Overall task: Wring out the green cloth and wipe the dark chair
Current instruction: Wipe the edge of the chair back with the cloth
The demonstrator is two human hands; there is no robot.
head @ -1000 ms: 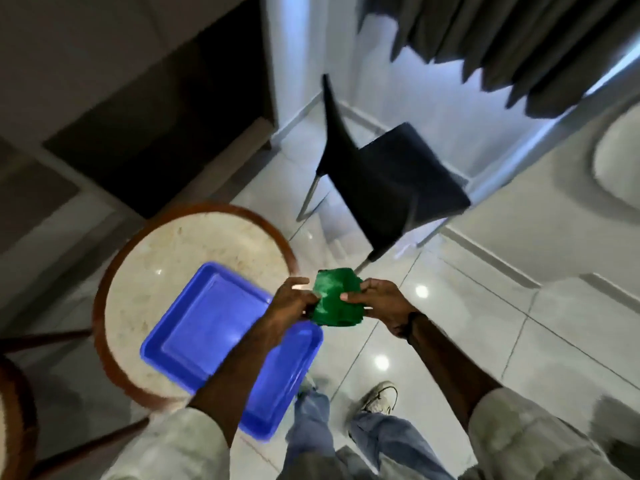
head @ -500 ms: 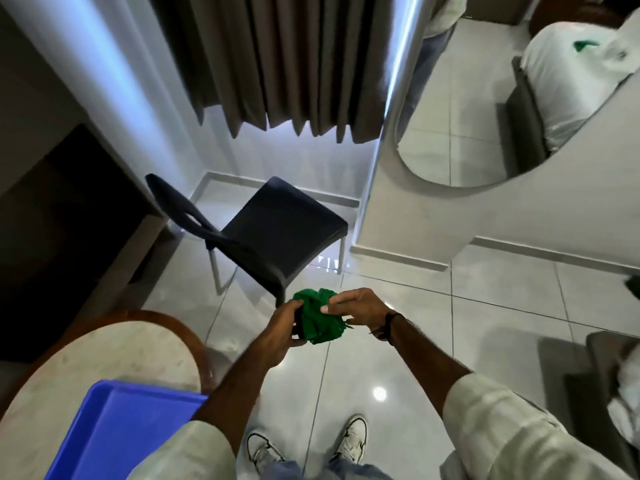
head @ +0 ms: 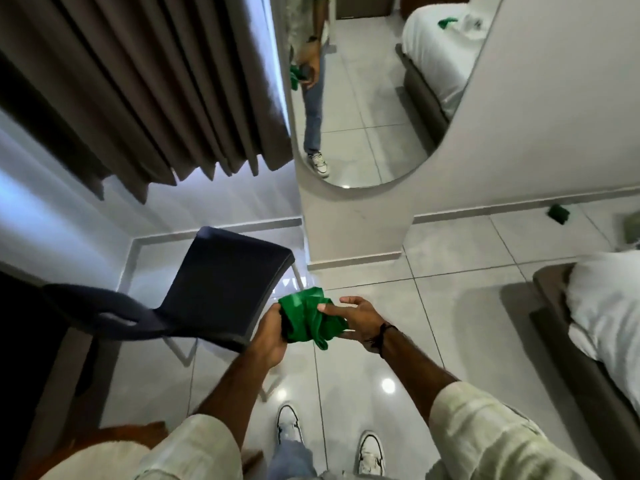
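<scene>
Cloth (head: 306, 315) sits bunched in your left hand (head: 270, 336); right hand (head: 358, 318) pinches it loosely. Squeeze hard, then wipe the chair (head: 221, 289).

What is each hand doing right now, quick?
Left hand: closed on the green cloth, gripping its left side.
Right hand: on the cloth too, thumb pressing it, fingers spread rather than clenched.
</scene>
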